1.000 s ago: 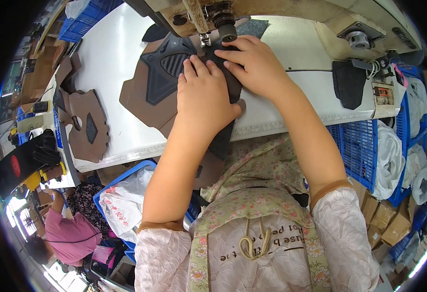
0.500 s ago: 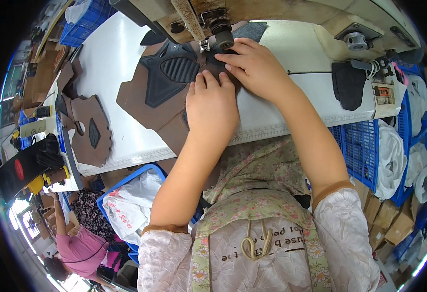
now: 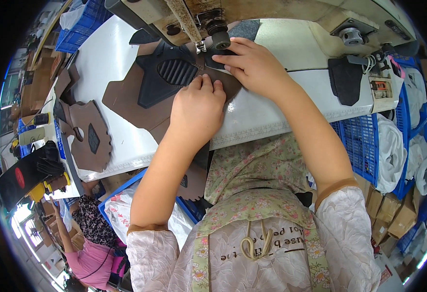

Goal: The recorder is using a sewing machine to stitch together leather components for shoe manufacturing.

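A large brown leather-like panel point(image 3: 126, 100) lies under the sewing machine's presser foot point(image 3: 201, 47) and hangs over the front table edge. On it sits a dark shaped patch point(image 3: 150, 87) with a ribbed oval pad point(image 3: 177, 72). My left hand point(image 3: 197, 109) rests flat on the panel, fingertips beside the pad. Just right of the presser foot, my right hand point(image 3: 258, 68) has its fingers stretched over a small black patch point(image 3: 214, 60) on the panel. Those fingertips partly cover the patch and lie close to a round black machine part point(image 3: 220, 41).
The machine arm point(image 3: 281, 12) spans the top. Another brown panel point(image 3: 90, 138) lies at the table's left end. Black pieces point(image 3: 345, 82) lie on the right. Blue crates point(image 3: 362, 146) stand beside the table. A person in pink point(image 3: 91, 263) is at lower left.
The brown panel has shifted left and turned slightly, and its hanging part now shows below the table edge. My left hand has moved left with it; my right hand has barely moved.
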Action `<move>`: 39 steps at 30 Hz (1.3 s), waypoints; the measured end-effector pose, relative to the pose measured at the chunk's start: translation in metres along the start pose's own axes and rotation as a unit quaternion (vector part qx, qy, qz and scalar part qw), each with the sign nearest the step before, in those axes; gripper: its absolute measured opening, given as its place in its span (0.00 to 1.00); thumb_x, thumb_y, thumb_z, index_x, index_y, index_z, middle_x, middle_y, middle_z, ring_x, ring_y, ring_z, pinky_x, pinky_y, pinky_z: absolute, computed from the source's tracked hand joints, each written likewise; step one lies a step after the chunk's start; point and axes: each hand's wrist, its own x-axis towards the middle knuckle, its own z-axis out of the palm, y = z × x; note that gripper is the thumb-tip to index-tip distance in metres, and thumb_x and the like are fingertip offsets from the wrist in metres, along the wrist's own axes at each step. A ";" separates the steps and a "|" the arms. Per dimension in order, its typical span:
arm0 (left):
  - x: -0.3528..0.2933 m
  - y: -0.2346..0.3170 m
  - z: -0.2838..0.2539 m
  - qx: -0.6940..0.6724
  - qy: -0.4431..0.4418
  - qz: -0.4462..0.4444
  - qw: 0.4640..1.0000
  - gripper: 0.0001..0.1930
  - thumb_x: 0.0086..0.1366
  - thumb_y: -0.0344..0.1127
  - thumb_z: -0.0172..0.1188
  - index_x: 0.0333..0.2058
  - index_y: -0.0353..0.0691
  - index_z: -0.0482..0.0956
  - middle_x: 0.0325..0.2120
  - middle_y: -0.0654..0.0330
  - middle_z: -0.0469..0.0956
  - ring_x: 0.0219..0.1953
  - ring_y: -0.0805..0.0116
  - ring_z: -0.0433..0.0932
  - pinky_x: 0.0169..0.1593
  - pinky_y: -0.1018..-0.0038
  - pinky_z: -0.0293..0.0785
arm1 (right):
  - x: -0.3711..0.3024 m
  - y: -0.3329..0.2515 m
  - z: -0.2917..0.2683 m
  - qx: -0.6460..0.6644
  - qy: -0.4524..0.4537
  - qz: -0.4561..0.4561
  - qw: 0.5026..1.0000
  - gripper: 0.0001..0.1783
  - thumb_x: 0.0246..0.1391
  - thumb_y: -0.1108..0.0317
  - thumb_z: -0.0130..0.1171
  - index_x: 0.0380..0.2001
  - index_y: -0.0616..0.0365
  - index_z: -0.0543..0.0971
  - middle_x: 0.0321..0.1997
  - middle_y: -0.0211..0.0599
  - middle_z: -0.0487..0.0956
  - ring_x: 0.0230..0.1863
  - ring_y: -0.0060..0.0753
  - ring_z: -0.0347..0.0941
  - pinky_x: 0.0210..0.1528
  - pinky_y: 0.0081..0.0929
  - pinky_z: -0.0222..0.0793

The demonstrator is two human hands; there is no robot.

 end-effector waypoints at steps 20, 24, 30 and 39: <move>0.009 0.006 0.016 0.034 0.119 0.024 0.992 0.14 0.51 0.28 0.59 0.36 0.24 0.79 0.35 0.35 0.80 0.38 0.46 0.82 0.35 0.65 0.80 | 0.006 0.008 0.004 -0.015 0.020 -0.022 0.999 0.14 0.55 0.62 0.59 0.45 0.41 0.84 0.55 0.27 0.78 0.60 0.36 0.68 0.59 0.36 0.67; 0.009 0.006 0.014 0.041 0.086 -0.001 0.995 0.17 0.50 0.29 0.59 0.40 0.27 0.78 0.39 0.38 0.79 0.42 0.49 0.80 0.38 0.64 0.80 | 0.009 0.008 0.006 -0.013 0.031 -0.032 0.999 0.14 0.55 0.62 0.59 0.45 0.41 0.84 0.54 0.27 0.78 0.60 0.36 0.68 0.59 0.36 0.67; 0.012 0.007 0.014 0.039 0.039 -0.031 0.998 0.21 0.49 0.30 0.60 0.44 0.30 0.78 0.44 0.40 0.79 0.47 0.50 0.79 0.44 0.63 0.80 | 0.011 0.011 0.004 0.003 0.033 -0.027 0.999 0.14 0.55 0.62 0.59 0.44 0.41 0.84 0.55 0.27 0.78 0.60 0.36 0.68 0.59 0.36 0.67; 0.010 0.009 0.018 0.050 0.049 -0.037 0.997 0.22 0.49 0.30 0.61 0.45 0.31 0.78 0.45 0.39 0.78 0.48 0.49 0.79 0.45 0.63 0.79 | 0.011 0.009 0.001 0.009 0.012 -0.013 1.000 0.14 0.55 0.63 0.59 0.45 0.42 0.84 0.56 0.28 0.77 0.61 0.36 0.68 0.60 0.35 0.66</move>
